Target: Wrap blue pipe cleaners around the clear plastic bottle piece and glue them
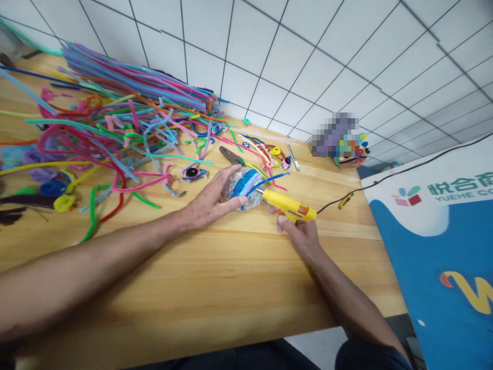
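My left hand is closed around the left side of a clear, rounded piece banded with blue, light blue and lilac pipe cleaner. A loose blue pipe cleaner end sticks out from it to the right. In my right hand is a yellow hot glue gun, gripped by its handle. The gun's nozzle points left and meets the right side of the banded piece, though I cannot tell whether it touches. Pliers with dark jaws lie just behind the piece.
A large tangle of pipe cleaners covers the left of the wooden table, with a long bundle against the tiled wall. A black cord runs right from the gun past a yellow cutter. A blue printed board stands at right.
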Motion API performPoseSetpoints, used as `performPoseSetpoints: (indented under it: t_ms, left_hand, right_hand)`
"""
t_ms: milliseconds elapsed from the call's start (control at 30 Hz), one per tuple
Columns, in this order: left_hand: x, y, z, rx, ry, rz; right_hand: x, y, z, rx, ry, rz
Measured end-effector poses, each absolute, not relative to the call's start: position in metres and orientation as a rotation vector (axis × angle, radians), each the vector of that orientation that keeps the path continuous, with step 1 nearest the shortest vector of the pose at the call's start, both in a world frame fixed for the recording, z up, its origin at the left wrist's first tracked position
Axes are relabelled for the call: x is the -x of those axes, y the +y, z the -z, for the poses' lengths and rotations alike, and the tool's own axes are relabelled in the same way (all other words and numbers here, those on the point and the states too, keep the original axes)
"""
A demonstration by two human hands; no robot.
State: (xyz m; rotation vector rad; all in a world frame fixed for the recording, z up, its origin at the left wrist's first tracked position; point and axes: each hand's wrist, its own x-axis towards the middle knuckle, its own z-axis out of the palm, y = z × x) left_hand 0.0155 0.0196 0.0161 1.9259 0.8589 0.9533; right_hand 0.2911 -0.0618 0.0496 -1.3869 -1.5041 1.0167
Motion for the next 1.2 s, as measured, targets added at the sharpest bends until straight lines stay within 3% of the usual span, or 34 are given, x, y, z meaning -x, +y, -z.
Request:
performPoseSetpoints:
  t_ms: [1200]
  left_hand:
    - [-0.0164, 0.0204, -0.0135, -1.922, 0.870, -0.961]
  right_hand:
    - [-0.2901, -0.0608, -0.0475, 1.386, -1.511, -1.076]
